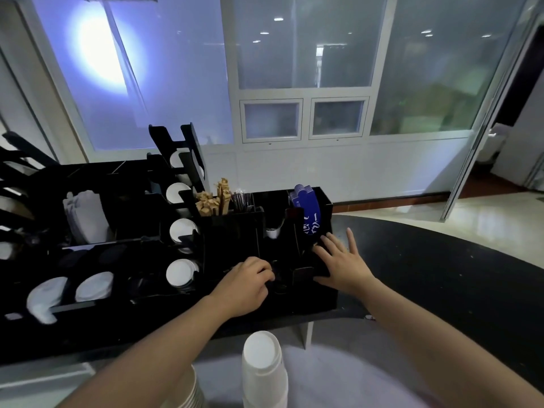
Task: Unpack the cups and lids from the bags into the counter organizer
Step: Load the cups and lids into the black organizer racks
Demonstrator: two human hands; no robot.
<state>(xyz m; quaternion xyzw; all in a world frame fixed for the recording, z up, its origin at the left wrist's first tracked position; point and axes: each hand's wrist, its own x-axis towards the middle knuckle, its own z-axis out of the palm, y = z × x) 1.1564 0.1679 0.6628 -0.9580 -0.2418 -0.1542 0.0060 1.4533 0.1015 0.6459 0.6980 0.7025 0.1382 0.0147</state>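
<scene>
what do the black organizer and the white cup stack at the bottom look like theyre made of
Organizer: looks like black acrylic or similar rigid plastic; thin flat panels with sharp cut edges and a slight sheen. Could be painted board.
Cup stack: probably paper; matte white, with a rolled rim on the top cup. Thin plastic or foam can't be ruled out.

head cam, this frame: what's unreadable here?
- Left hand: fingertips curl into the dark black organizer; what they hold, if anything, cannot be told.
- White cup stack: bottom cut off by the frame edge.
- Blue sleeves: print too small to read.
</scene>
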